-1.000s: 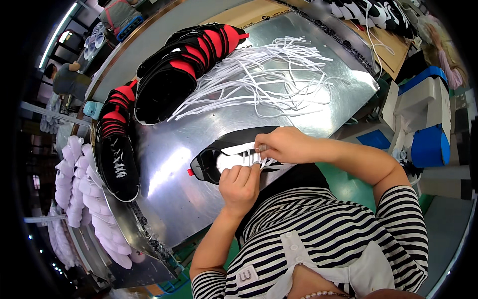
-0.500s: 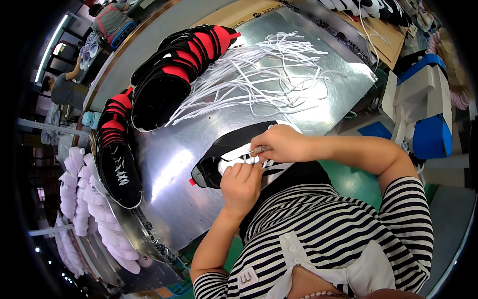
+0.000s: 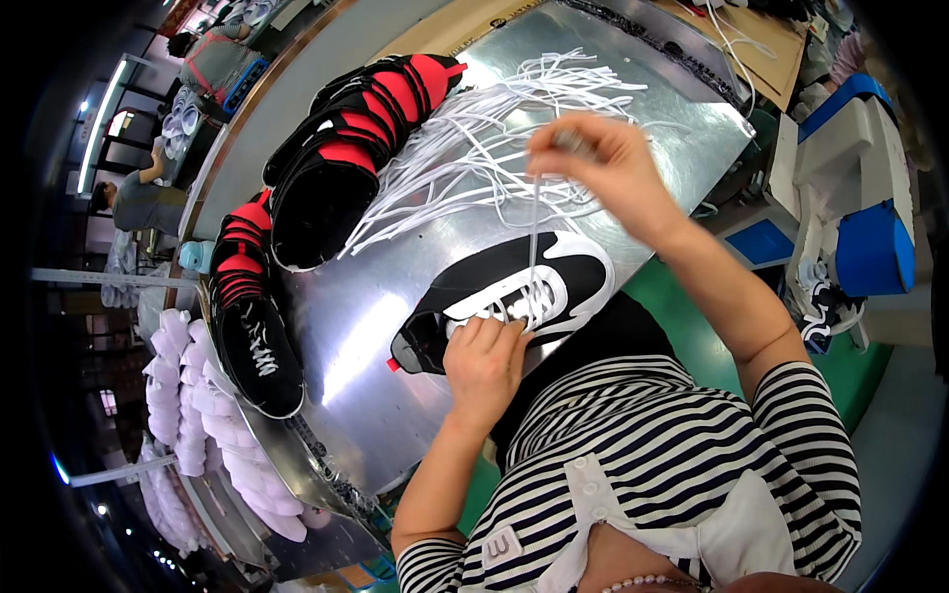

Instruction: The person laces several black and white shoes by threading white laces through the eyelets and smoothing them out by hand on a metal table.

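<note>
A black-and-white sneaker (image 3: 585, 259) lies on its side on the metal worktable, partly laced, with a red tab at its heel. My left hand (image 3: 484, 364) is closed on its near edge by the lacing, fingertips pressed at the eyelets. Above the shoe my right hand (image 3: 608, 173) is raised and smeared by motion. Its fingers are closed round a small hand tool (image 3: 575, 144) with a wrapped, brownish-grey handle; the tip cannot be made out. From that hand a white shoelace (image 3: 535, 222) runs taut down into the lacing.
Loose white laces (image 3: 465, 163) spread over the metal worktable (image 3: 346, 435). Red-and-black shoe uppers (image 3: 381, 114) are stacked beside them; another row with a black shoe (image 3: 259, 351) lines the left edge. White shoe parts (image 3: 232, 435) hang beyond, and a blue-and-white machine (image 3: 875, 247) stands right.
My right hand has lifted away from the shoe, up over the loose laces, drawing a lace taut. My left hand stays at the eyelets. More of the shoe's toe now shows.
</note>
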A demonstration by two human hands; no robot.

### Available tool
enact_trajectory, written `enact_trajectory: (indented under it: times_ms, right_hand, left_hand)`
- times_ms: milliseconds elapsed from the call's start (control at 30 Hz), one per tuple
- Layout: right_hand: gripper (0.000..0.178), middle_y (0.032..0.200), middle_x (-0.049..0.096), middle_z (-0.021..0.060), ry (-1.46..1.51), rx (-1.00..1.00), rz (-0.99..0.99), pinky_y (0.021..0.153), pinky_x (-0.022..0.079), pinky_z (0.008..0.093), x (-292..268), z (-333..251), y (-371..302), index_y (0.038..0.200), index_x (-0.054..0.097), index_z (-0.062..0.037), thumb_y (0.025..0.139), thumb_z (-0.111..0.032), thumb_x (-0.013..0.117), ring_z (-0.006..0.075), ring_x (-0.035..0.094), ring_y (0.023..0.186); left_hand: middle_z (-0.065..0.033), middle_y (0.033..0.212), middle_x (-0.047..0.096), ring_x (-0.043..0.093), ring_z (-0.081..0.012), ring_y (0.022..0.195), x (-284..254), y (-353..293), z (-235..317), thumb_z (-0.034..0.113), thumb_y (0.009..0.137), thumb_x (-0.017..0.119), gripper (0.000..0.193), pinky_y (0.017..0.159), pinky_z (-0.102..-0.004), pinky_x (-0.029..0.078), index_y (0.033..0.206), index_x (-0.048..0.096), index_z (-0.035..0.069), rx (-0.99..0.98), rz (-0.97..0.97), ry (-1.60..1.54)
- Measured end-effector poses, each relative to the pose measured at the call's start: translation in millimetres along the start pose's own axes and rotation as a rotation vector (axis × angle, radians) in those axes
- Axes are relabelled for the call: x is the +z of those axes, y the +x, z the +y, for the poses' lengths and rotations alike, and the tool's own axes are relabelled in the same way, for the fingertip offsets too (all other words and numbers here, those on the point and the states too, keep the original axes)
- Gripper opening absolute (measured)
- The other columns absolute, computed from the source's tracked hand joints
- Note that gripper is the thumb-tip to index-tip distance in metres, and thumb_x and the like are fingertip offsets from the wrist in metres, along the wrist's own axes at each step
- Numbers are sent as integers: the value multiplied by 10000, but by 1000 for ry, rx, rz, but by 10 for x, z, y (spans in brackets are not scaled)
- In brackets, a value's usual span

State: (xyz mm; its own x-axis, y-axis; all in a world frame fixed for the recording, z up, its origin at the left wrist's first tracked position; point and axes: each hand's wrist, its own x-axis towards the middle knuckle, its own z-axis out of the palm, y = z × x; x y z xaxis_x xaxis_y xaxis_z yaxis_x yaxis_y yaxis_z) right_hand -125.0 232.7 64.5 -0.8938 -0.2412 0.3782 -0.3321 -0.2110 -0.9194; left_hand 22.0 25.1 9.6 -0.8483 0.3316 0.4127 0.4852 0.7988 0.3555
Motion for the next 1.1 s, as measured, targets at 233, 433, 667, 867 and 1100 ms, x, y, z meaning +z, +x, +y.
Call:
enact_trajectory:
  times_ms: [233, 433, 667, 867, 1100]
  right_hand:
    - [71, 772, 598, -28, 4, -360, 460, 702, 464, 211, -600, -648, 958, 910, 652, -23, 862, 29, 650, 68, 573, 723]
    - [174, 930, 700, 51, 54, 344, -259, 799, 515, 253, 44, 145, -219, 1014, 688, -3, 885, -120, 699, 108, 663, 869]
    - [117, 893, 678, 43, 126, 494, -343, 744, 493, 236, 225, 422, -499, 959, 655, 6, 862, -53, 682, 79, 628, 821]
    - [156, 875, 657, 75, -119, 429, -353, 733, 471, 300, 447, 639, -452, 907, 669, -25, 819, -151, 696, 168, 623, 811]
    - [186, 899, 630, 116, -259, 391, -393, 755, 473, 365, 500, 729, -510, 897, 663, -42, 808, -203, 691, 281, 620, 840]
  left_hand:
    - [-64, 703, 545, 533, -253, 665, -3, 6, -5, 92, 723, 785, 164, 607, -360, 418, 837, 677, 46, -26, -37, -23]
    - [-81, 726, 567, 544, -270, 685, -4, 54, -54, 106, 729, 786, 184, 622, -367, 428, 862, 677, 41, -23, -36, -4]
    - [-147, 938, 692, 664, -264, 803, -118, 4, -61, 151, 882, 704, 437, 736, -342, 511, 1245, 508, 5, -629, -75, -442]
    - [-244, 1164, 627, 637, -310, 1019, -4, -4, -285, 286, 980, 572, 497, 901, -383, 477, 1387, 430, 39, -812, -53, -505]
    - [-154, 1025, 658, 560, -285, 973, 155, 40, -179, 344, 724, 837, 559, 930, -382, 391, 1189, 637, 107, -790, 68, -214]
